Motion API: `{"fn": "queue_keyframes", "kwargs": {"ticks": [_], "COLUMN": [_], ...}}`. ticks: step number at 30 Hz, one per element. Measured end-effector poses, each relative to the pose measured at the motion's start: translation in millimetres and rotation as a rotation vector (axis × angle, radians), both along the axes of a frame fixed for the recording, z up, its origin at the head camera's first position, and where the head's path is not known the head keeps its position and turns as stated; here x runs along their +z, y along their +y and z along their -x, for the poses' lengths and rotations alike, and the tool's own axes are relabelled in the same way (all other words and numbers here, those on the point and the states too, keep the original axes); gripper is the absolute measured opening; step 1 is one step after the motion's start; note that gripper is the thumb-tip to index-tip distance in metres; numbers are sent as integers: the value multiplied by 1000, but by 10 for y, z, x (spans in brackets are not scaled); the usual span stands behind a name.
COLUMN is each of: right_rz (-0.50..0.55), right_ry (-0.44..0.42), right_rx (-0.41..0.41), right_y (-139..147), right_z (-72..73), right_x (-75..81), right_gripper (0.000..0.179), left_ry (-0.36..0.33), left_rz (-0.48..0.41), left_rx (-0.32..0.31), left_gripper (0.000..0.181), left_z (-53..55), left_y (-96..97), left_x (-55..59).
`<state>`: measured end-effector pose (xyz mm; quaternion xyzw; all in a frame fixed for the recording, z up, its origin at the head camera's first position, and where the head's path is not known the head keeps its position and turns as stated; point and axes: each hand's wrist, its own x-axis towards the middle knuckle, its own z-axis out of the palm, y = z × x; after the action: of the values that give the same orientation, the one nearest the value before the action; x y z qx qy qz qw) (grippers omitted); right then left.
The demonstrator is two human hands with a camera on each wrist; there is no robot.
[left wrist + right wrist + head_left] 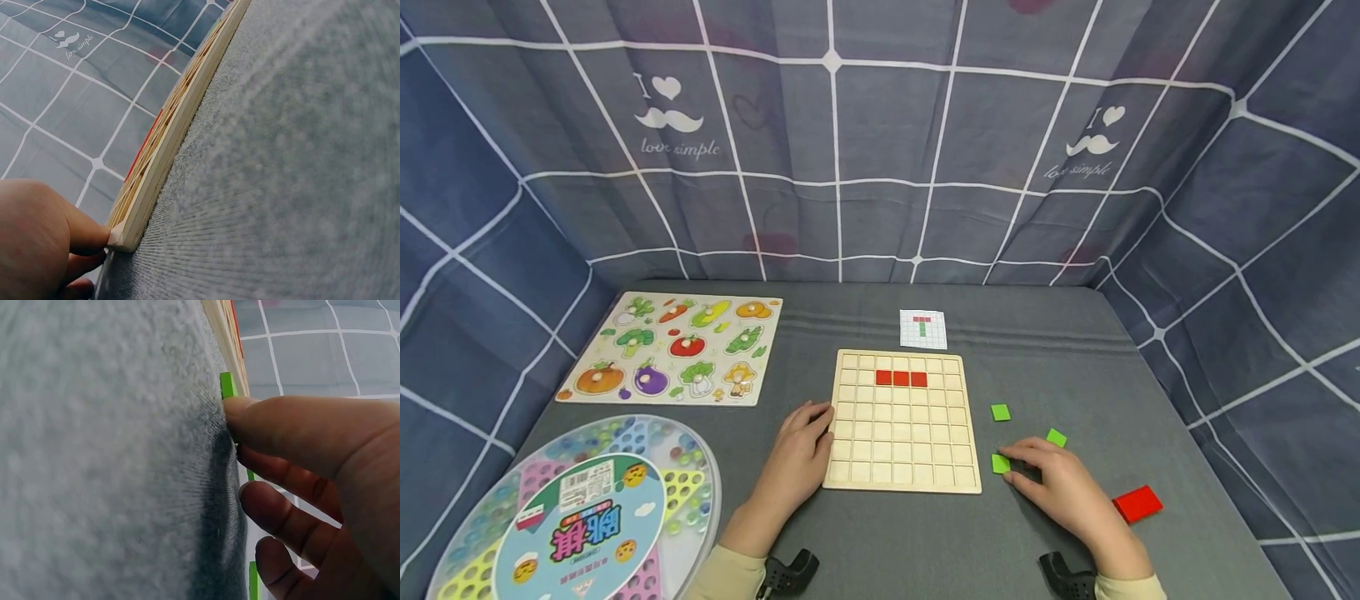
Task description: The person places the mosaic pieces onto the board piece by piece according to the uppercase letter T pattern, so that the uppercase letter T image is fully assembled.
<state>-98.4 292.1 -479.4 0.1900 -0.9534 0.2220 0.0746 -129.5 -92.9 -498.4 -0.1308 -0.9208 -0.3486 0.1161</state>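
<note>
Head: left hand (796, 454) rests against wooden board (902, 451), presumably steadying it; right hand (1060, 483) pinches green tile (999, 463), grip narrow, between board and right edge of table (925, 546). Tile flat, squarish: no clear long axis, one side facing far edge.

Left wrist: thumb meets board corner.

Right wrist: thumb partly covers tile.

The board (903, 452) looks like smooth wood from here, the tablecloth (880, 546) rough and matt, the game case (715, 487) glossy clear plastic, the card (911, 330) paper.
</note>
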Motion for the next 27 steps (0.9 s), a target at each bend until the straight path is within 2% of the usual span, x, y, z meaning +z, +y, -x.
{"fn": "queue_keyframes", "kwargs": {"ticks": [6, 12, 17, 27], "right_rz": [-19, -21, -14, -33], "right_ry": [-18, 3, 22, 2], "right_rx": [15, 47, 70, 120], "right_y": [-4, -24, -92, -344], "right_z": [41, 115, 250, 593], "right_x": [17, 56, 135, 237], "right_gripper": [37, 35, 35, 32], "left_ry": [0, -6, -4, -5], "left_rz": [2, 1, 0, -1], "left_rx": [5, 11, 10, 8], "left_gripper": [38, 38, 39, 38], "left_z": [3, 3, 9, 4], "left_y": [9, 8, 4, 14], "left_x": [1, 2, 7, -2]}}
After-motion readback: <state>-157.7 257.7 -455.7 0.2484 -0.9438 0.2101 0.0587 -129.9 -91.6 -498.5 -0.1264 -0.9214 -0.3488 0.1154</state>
